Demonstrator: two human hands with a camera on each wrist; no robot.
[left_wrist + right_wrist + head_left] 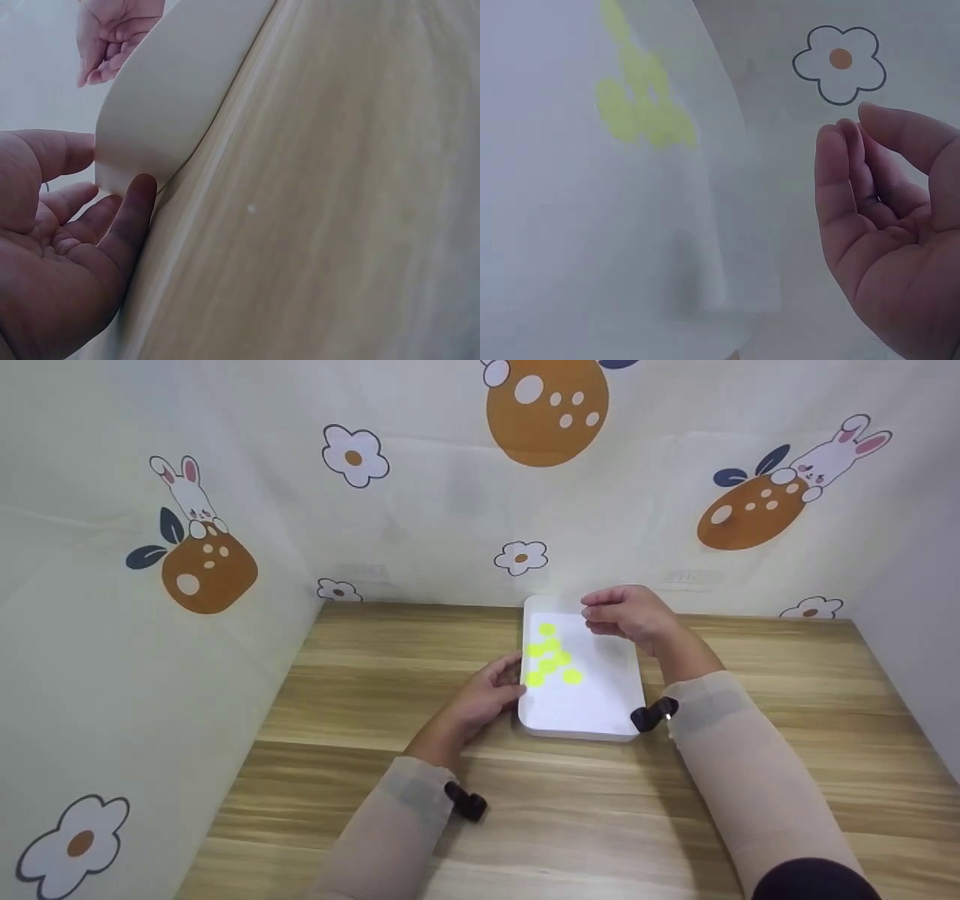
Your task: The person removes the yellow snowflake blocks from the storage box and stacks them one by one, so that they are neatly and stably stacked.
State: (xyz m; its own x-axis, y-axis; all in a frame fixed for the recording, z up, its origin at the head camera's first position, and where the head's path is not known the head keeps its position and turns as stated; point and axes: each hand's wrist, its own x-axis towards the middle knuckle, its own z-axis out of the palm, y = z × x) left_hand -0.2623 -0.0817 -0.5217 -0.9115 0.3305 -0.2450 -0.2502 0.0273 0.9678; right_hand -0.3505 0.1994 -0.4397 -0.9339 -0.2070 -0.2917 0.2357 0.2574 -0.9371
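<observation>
A shallow white rectangular box-like object (592,709) with rounded corners lies on the wooden table. Several flat, round yellow patches (551,664) cluster on the left part of its top; some overlap or touch. My left hand (487,697) rests at its left side, fingertips touching the side wall (176,90). Over the far right part of the top hovers my right hand (630,619), thumb and fingers bent close together. In the right wrist view no thing shows between the fingertips (832,150). The same yellow patches (649,112) appear there, blurred.
A pale cloth backdrop (442,517) printed with rabbits, oranges and flowers stands behind and at the left. The wooden tabletop (360,675) spreads around the white object. Small black wrist cameras (466,802) sit on both sleeves.
</observation>
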